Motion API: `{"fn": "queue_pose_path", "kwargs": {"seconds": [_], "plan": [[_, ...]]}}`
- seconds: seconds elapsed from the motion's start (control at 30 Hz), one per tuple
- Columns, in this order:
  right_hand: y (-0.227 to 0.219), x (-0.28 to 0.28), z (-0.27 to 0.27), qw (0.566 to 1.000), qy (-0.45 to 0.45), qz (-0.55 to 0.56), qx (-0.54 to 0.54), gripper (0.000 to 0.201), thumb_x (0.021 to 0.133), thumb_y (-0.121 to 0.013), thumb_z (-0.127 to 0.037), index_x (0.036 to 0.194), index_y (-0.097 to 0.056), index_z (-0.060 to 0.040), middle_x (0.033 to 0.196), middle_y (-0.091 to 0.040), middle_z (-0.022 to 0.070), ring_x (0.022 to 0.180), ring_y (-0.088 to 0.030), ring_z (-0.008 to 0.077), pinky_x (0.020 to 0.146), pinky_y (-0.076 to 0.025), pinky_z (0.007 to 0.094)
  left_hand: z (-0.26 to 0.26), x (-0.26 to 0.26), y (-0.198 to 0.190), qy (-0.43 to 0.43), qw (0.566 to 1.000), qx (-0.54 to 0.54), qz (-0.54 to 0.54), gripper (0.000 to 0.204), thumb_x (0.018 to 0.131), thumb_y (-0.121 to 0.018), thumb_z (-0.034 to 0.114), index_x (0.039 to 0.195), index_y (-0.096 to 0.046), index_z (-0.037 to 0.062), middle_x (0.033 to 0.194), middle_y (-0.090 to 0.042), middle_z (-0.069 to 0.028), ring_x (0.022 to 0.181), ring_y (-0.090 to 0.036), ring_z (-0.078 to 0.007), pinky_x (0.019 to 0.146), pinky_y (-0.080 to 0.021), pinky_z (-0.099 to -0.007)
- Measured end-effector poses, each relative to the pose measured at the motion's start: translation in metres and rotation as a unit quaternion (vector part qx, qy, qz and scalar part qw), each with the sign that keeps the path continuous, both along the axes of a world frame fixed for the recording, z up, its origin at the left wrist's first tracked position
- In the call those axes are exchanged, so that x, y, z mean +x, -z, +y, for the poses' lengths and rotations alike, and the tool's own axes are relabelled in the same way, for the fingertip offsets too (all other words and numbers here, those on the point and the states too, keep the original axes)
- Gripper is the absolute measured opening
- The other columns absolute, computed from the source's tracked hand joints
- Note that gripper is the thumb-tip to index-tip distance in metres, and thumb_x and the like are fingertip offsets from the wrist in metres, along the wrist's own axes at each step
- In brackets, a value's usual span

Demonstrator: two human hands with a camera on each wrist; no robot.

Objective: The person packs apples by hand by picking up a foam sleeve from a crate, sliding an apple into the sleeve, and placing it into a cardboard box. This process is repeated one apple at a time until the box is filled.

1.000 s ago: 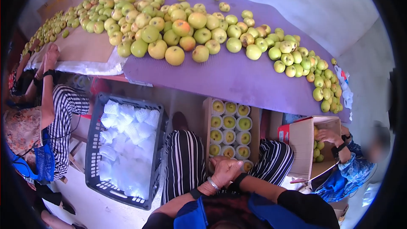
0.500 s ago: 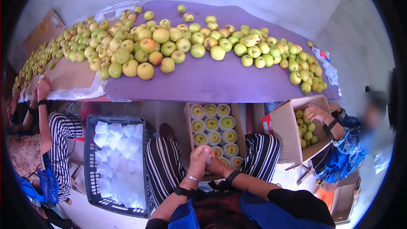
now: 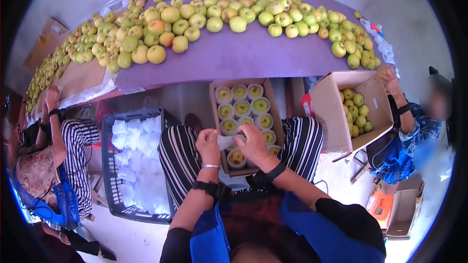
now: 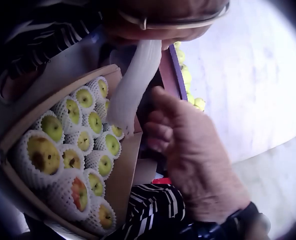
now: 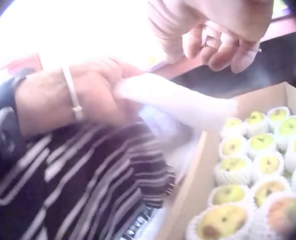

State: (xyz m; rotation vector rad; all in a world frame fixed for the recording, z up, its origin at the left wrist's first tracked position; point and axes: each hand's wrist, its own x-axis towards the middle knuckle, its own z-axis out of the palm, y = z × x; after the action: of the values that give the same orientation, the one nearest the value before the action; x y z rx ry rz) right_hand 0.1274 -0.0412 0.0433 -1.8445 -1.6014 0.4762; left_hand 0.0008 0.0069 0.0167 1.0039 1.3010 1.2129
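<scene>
A seated person in striped trousers holds a white foam net sleeve [image 3: 225, 140] between both hands above a cardboard box [image 3: 215, 117] of apples resting against the knees. The left hand [image 3: 208, 146], wearing a thin bangle and a dark wrist strap, pinches one end of the sleeve with curled fingers; in the right wrist view that end disappears into the left hand's closed grip [image 5: 95, 92]. The right hand [image 3: 252, 142] meets the sleeve's other end in the head view, but the right wrist view shows its fingers [image 5: 223, 47] curled just above the sleeve [image 5: 180, 102], and whether they pinch it cannot be told. In the left wrist view the sleeve [image 4: 133, 85] hangs as a long pale strip over the box's corner, with the right hand [image 4: 193, 150] just beside it.

The box holds yellow-green apples [image 3: 242, 108], each wrapped in white foam netting, packed in 3 columns. A dark plastic crate [image 3: 108, 185] filled with more white foam sleeves stands at the person's left. Beyond the box, a purple mat [image 3: 243, 58] carries a long spread of loose apples [image 3: 170, 17]. At the right, another person reaches over a tilted cardboard carton [image 3: 331, 112] partly filled with bare apples. At the left, a seated person in a striped top raises an arm to the mat's edge
</scene>
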Motion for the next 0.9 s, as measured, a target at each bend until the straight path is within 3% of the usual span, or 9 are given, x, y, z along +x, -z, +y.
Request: {"fn": "queue_pose_path", "kwargs": {"seconds": [0.07, 0.17, 0.23, 0.33, 0.5, 0.57, 0.63, 0.77, 0.9], "plan": [[0.0, -0.005, 0.0, 0.997, -0.012, 0.072, 0.013, 0.026, 0.069, -0.062, -0.01, 0.091, -0.052, -0.0008, 0.081, -0.056, 0.013, 0.069, -0.056, 0.0235, 0.063, -0.045, 0.03, -0.003, 0.003, 0.0, -0.021, 0.999, 0.006, -0.039, 0.003, 0.076, -0.057, 0.005, 0.077, -0.057, 0.0023, 0.068, -0.052, 0.0023, 0.059, -0.045, -0.0064, 0.055, -0.038, -0.0195], [0.01, -0.01, 0.002, 0.978, -0.047, 0.198, -0.035, 0.021, 0.072, -0.061, -0.008, 0.089, -0.052, 0.0001, 0.08, -0.056, 0.0085, 0.067, -0.055, 0.0139, 0.058, -0.044, 0.0243, -0.008, 0.005, 0.002, 0.071, 0.983, -0.075, -0.153, 0.01, 0.077, -0.057, 0.006, 0.085, -0.053, 0.0029, 0.075, -0.053, 0.0012, 0.065, -0.047, -0.0061, 0.059, -0.039, -0.0191], [0.018, -0.013, -0.001, 0.912, 0.016, 0.398, -0.1, 0.016, 0.075, -0.06, -0.008, 0.088, -0.054, -0.0003, 0.079, -0.057, 0.004, 0.07, -0.053, 0.0084, 0.059, -0.043, 0.0223, -0.011, 0.007, 0.001, 0.078, 0.969, -0.103, -0.208, 0.014, 0.078, -0.056, 0.006, 0.09, -0.051, 0.0035, 0.078, -0.052, 0.001, 0.065, -0.047, -0.0065, 0.059, -0.04, -0.0192], [0.016, -0.01, 0.001, 0.884, 0.028, 0.456, -0.099, 0.013, 0.077, -0.057, -0.007, 0.088, -0.054, 0.0002, 0.079, -0.056, 0.0013, 0.071, -0.052, 0.0074, 0.058, -0.043, 0.0217, -0.011, 0.009, 0.004, 0.093, 0.947, -0.136, -0.275, 0.02, 0.078, -0.053, 0.002, 0.096, -0.046, 0.005, 0.083, -0.049, -0.0001, 0.067, -0.046, -0.0079, 0.061, -0.041, -0.0207], [0.011, 0.0, 0.001, 0.874, 0.059, 0.47, -0.112, 0.009, 0.078, -0.055, -0.007, 0.081, -0.056, 0.0011, 0.07, -0.054, -0.0001, 0.061, -0.049, 0.0062, 0.052, -0.039, 0.0193, -0.011, 0.008, 0.015, 0.153, 0.962, -0.077, -0.214, 0.023, 0.072, -0.05, -0.008, 0.09, -0.045, 0.0042, 0.081, -0.049, -0.002, 0.071, -0.049, -0.0099, 0.069, -0.041, -0.0214], [0.006, -0.002, 0.004, 0.807, 0.126, 0.569, -0.098, 0.007, 0.078, -0.054, -0.007, 0.079, -0.057, 0.0002, 0.066, -0.052, -0.0014, 0.056, -0.046, 0.0054, 0.049, -0.036, 0.0186, -0.012, 0.009, 0.015, 0.151, 0.957, -0.082, -0.235, 0.024, 0.07, -0.051, -0.009, 0.09, -0.045, 0.0042, 0.081, -0.049, -0.0017, 0.071, -0.049, -0.0094, 0.068, -0.041, -0.021], [0.011, 0.001, 0.004, 0.838, 0.11, 0.527, -0.087, 0.007, 0.078, -0.054, -0.007, 0.079, -0.057, -0.0002, 0.066, -0.052, -0.0015, 0.056, -0.046, 0.0052, 0.049, -0.035, 0.0187, -0.012, 0.01, 0.017, 0.149, 0.951, -0.081, -0.257, 0.025, 0.069, -0.052, -0.009, 0.09, -0.045, 0.0041, 0.081, -0.05, -0.0015, 0.071, -0.05, -0.0089, 0.067, -0.042, -0.0207], [0.029, 0.004, 0.004, 0.909, 0.048, 0.412, -0.046, 0.007, 0.078, -0.054, -0.007, 0.08, -0.057, -0.0012, 0.066, -0.051, -0.0018, 0.057, -0.046, 0.0051, 0.049, -0.036, 0.0187, -0.014, 0.014, 0.017, 0.162, 0.981, -0.054, -0.094, 0.021, 0.067, -0.056, -0.005, 0.084, -0.049, 0.0038, 0.075, -0.05, 0.0007, 0.066, -0.047, -0.0063, 0.059, -0.041, -0.0209], [0.012, 0.009, 0.013, 0.883, 0.055, 0.461, -0.067, 0.007, 0.078, -0.054, -0.007, 0.08, -0.057, -0.0012, 0.067, -0.052, -0.0019, 0.057, -0.046, 0.005, 0.05, -0.036, 0.0181, -0.012, 0.011, 0.02, 0.099, 0.984, -0.109, -0.098, 0.007, 0.069, -0.057, 0.002, 0.075, -0.053, 0.0027, 0.069, -0.049, 0.0002, 0.063, -0.045, -0.0068, 0.056, -0.039, -0.0218]]}}
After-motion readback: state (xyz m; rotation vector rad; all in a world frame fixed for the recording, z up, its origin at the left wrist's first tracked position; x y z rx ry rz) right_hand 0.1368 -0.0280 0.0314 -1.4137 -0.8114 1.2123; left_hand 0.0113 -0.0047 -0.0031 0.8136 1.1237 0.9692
